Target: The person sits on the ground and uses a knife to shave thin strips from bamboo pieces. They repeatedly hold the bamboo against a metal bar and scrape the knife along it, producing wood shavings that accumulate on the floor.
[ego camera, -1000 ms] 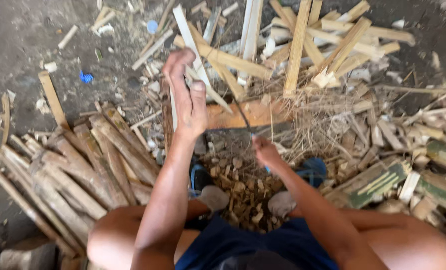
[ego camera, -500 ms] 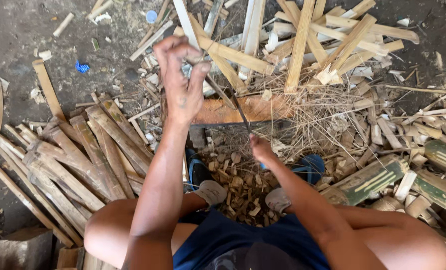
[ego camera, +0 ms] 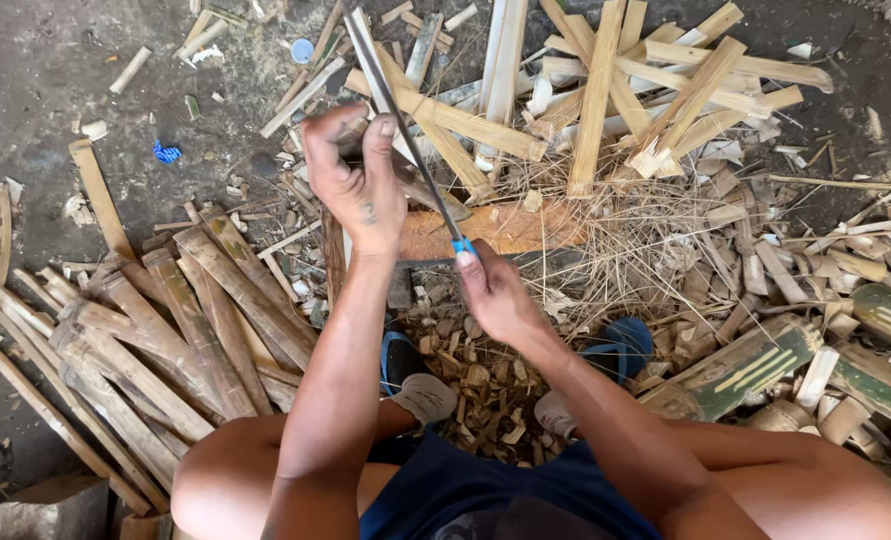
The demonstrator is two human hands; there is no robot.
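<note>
Seen from above: long thin blade point(ego camera: 405, 130) with blue handle point(ego camera: 462, 246), lying diagonally, tip far up and left, handle near the body. Right hand point(ego camera: 495, 295) clenched around the handle. Left hand point(ego camera: 357, 180) just left of the blade's middle, fingers curled on a small piece, unclear what. Orange wood block point(ego camera: 505, 228) under the blade, right of the left hand.

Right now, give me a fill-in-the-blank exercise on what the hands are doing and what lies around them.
1. The right hand grips a long blade by its ____ handle.
2. The left hand holds the blade's far end above an orange ____.
3. The pile of dark split sticks lies on the person's ____ side.
4. The small chips lie between the person's ____.

Missing words: blue; block; left; feet
</note>
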